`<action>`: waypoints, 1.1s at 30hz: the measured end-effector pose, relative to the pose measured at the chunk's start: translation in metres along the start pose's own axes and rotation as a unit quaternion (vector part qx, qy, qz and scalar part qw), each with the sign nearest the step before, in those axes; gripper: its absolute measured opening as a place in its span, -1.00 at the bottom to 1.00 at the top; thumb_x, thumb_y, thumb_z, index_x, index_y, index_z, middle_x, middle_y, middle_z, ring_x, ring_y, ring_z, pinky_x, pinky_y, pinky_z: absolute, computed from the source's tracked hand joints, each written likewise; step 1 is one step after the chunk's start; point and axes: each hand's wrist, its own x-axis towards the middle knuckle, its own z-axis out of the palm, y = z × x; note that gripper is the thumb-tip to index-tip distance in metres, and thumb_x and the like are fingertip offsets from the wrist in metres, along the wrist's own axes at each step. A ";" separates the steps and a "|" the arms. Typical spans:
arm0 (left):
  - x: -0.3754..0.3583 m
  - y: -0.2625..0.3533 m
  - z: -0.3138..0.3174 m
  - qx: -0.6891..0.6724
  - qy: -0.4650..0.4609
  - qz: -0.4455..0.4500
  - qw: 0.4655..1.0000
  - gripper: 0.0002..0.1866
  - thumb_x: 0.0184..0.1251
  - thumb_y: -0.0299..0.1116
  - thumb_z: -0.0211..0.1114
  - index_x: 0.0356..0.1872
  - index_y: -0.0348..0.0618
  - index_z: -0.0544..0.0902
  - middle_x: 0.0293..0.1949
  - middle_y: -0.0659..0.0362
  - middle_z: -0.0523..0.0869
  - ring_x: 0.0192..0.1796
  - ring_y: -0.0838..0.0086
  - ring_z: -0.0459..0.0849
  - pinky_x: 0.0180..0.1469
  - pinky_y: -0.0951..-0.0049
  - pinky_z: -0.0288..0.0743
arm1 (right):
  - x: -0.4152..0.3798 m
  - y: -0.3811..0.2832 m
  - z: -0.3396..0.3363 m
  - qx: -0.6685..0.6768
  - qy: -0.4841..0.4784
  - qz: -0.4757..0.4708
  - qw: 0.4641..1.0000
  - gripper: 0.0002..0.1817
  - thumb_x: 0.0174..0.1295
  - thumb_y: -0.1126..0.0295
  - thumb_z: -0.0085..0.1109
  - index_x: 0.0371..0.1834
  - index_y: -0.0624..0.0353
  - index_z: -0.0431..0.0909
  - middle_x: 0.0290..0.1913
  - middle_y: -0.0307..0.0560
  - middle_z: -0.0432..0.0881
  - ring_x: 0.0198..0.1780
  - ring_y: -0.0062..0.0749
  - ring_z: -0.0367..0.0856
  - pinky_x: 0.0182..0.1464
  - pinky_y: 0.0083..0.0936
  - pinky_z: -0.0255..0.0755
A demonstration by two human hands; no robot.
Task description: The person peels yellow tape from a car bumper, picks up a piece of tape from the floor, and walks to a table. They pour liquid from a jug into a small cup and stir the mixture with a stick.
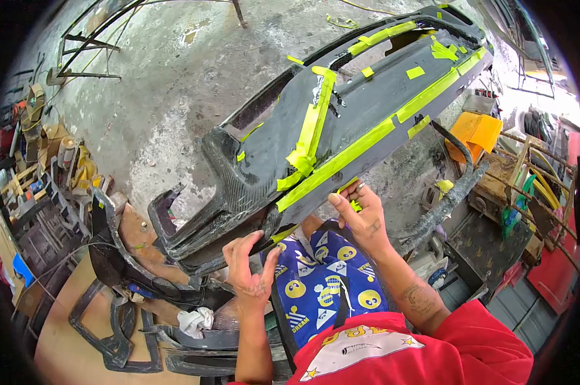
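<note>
A long dark grey and black car bumper [238,186] lies slantwise in front of me, with carbon-look weave at its near left end. Strips of bright yellow-green masking tape [347,160] run along its near edge, and shorter pieces cross its face. My right hand [365,221] is closed by that edge, with a crumpled bit of the same tape [356,206] in its fingers. At the bumper's lower left edge is my left hand [248,266], fingers apart and holding nothing. A small tape piece [283,234] sticks to the edge just right of its fingertips.
Black trim parts [120,333] and a crumpled white cloth [195,322] lie at lower left. A cluttered shelf [39,212] stands on the left. An orange container [475,133], a dark curved bar [444,202] and a rusty frame are on the right. A metal stand [87,48] is at upper left.
</note>
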 end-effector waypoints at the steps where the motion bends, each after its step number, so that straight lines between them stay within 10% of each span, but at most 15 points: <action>1: 0.000 0.000 0.000 -0.009 -0.002 -0.001 1.000 -0.51 0.11 -0.51 0.59 0.10 -0.21 0.66 0.03 0.08 0.76 0.03 0.11 0.59 0.16 0.17 0.48 | 0.000 -0.001 0.000 0.000 -0.002 0.000 1.000 -0.77 0.39 0.29 0.41 -0.16 0.24 0.64 -0.35 -0.29 0.63 -0.40 -0.72 0.52 -0.41 -0.68 0.40; 33: -0.007 -0.005 -0.002 -0.029 -0.007 -0.038 0.999 -0.69 0.36 -0.55 0.36 0.10 -0.29 0.67 0.04 -0.02 0.74 0.09 0.21 0.70 0.23 0.26 0.54 | -0.001 0.001 -0.001 -0.146 0.096 -0.191 0.966 -0.81 0.17 0.47 0.51 -0.21 0.20 0.69 -0.65 -0.35 0.37 -0.58 -0.74 0.32 -0.46 -0.63 0.26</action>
